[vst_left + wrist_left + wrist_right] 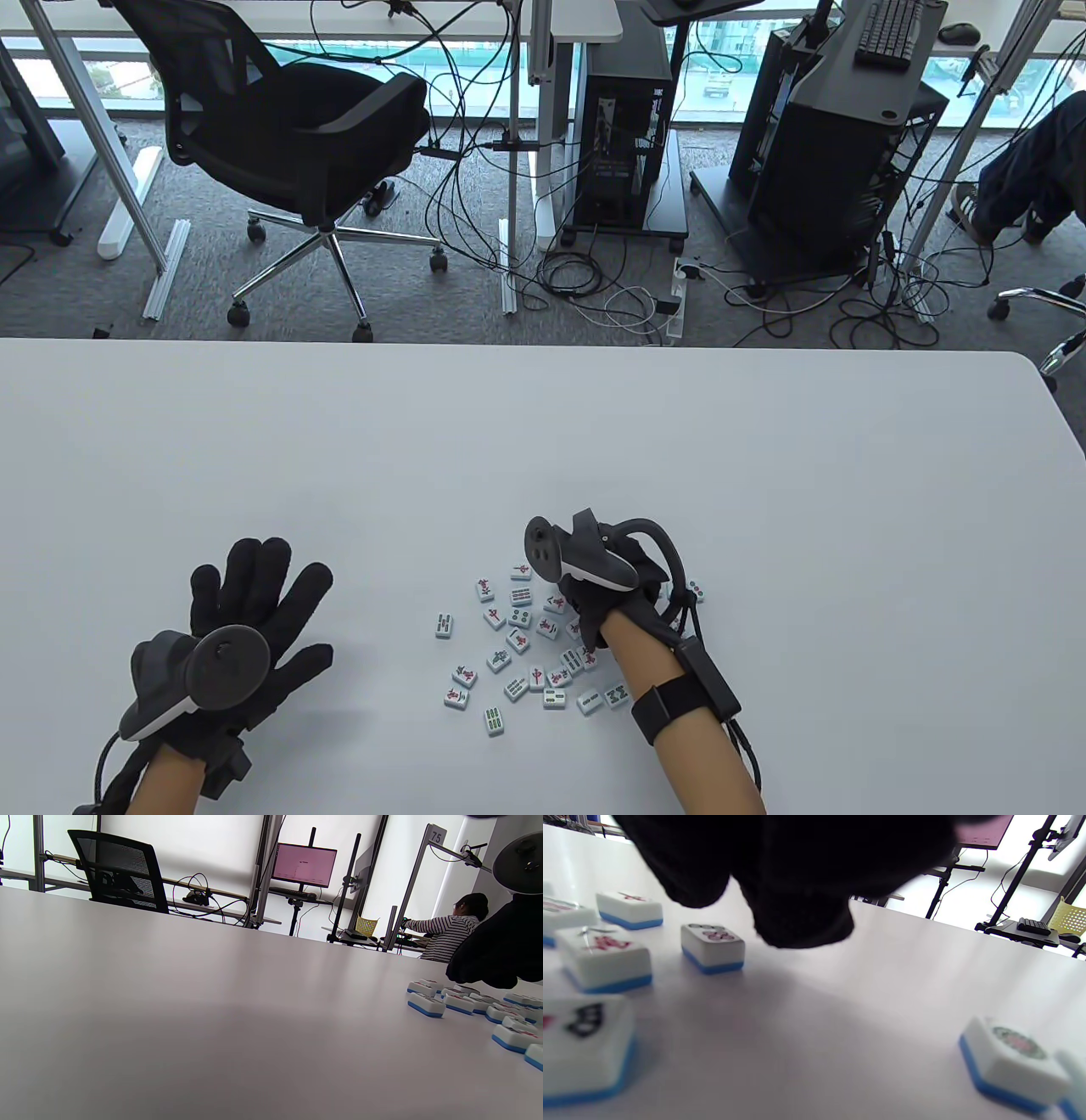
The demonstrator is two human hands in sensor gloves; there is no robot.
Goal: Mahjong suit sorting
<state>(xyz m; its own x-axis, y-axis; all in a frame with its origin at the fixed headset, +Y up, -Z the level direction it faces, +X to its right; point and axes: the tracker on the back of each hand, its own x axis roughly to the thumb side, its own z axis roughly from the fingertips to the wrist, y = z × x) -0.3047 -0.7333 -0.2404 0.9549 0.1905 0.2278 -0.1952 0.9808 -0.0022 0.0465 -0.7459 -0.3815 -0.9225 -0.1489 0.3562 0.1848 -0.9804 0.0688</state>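
A wide white tabletop [764,475] fills the lower half of the scene. Beyond its far edge stand a black office chair [288,127], computer towers [624,127] and tangled floor cables [594,289]. The left hand [233,632] lies flat on the tabletop, fingers spread and released, well apart from the tiles. The right hand [598,586] hovers over a loose scatter of mahjong tiles [526,649] lying face up near the front edge; its fingers are hidden, so their state cannot be told.
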